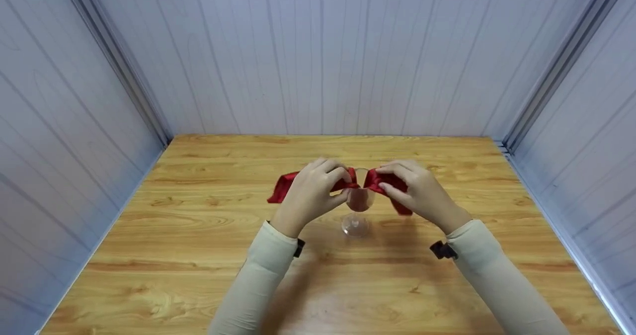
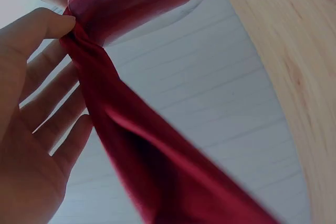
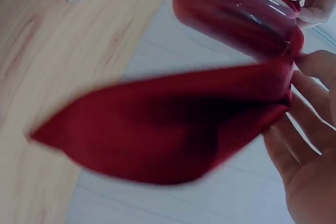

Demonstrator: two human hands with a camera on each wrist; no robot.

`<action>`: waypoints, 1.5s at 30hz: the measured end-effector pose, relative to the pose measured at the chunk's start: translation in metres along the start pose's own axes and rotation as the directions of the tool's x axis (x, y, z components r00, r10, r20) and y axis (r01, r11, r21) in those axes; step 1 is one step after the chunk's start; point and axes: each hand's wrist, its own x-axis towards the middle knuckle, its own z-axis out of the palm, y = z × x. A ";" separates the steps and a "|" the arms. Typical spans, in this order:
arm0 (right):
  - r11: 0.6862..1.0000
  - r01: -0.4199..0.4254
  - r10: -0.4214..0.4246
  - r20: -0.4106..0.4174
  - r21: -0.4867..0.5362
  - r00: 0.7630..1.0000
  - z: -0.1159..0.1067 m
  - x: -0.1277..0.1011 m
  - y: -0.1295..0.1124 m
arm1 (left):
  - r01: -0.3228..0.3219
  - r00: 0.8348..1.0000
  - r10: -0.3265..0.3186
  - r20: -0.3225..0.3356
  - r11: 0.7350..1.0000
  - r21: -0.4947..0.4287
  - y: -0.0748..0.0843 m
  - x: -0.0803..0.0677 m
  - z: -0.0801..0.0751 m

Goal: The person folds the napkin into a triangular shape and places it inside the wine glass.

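A clear stemmed glass [image 1: 358,201] stands upright on the wooden table [image 1: 198,255], with a red napkin [image 1: 283,186] tucked into its bowl. The napkin's two ends hang out over the rim, one to each side. My left hand [image 1: 342,177] pinches the left end right at the rim, and my right hand [image 1: 383,180] pinches the right end [image 1: 400,207] there too. In the left wrist view, the thumb [image 2: 44,24] presses the napkin [image 2: 157,166] beside the glass [image 2: 136,3]. The right wrist view shows the napkin [image 3: 173,124] fanned out below the glass [image 3: 236,14], next to my right hand [image 3: 310,145].
Pale panelled walls [image 1: 318,56] close the table in at the back and on both sides. Bare wood lies all round the glass's foot [image 1: 355,226]. Both forearms wear beige sleeves [image 1: 263,275].
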 end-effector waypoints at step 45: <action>0.995 -0.096 0.095 -0.023 -0.008 0.995 -0.009 -0.022 0.010 | 0.099 0.994 -0.106 -0.016 0.970 -0.222 -0.031 -0.027 -0.008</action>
